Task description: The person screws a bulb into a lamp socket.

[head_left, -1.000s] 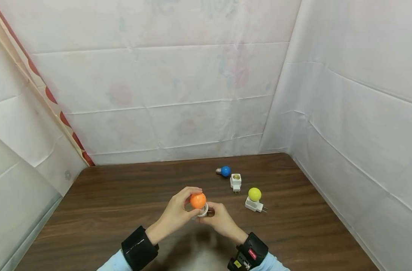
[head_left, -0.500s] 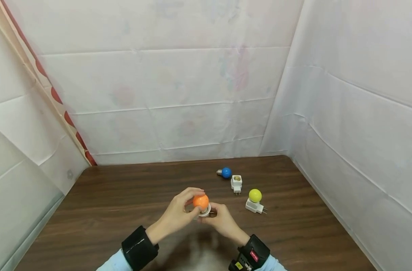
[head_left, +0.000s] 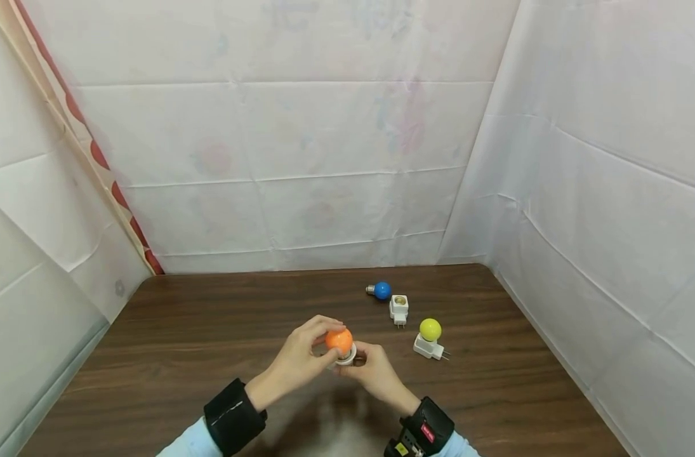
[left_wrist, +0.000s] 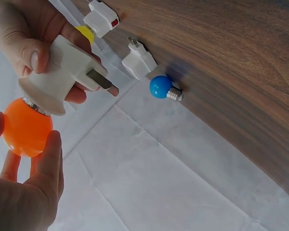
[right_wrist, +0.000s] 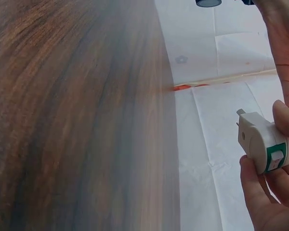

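Note:
My left hand [head_left: 299, 357] holds an orange light bulb [head_left: 339, 341] between thumb and fingers. Just below it, my right hand [head_left: 377, 373] grips a white plug-in lamp socket [left_wrist: 47, 84], raised off the table. In the left wrist view the bulb's metal base sits at the socket's mouth, a bit of metal showing between them; how deep it goes in is hidden. The socket's flat prongs [left_wrist: 100, 79] stick out sideways. A small switch with a green surround [right_wrist: 276, 157] shows on the socket in the right wrist view.
On the brown wooden table [head_left: 210, 330], to the right, lie a blue bulb [head_left: 383, 291] and a white plug-in socket [head_left: 399, 309] with an open mouth. A yellow bulb [head_left: 430, 329] stands in another white socket [head_left: 429, 347]. White sheets [head_left: 301, 139] surround the table.
The orange bulb and its socket have shifted slightly right and down in the head view, then hold about steady. Both hands keep their hold. The head view has tilted a little.

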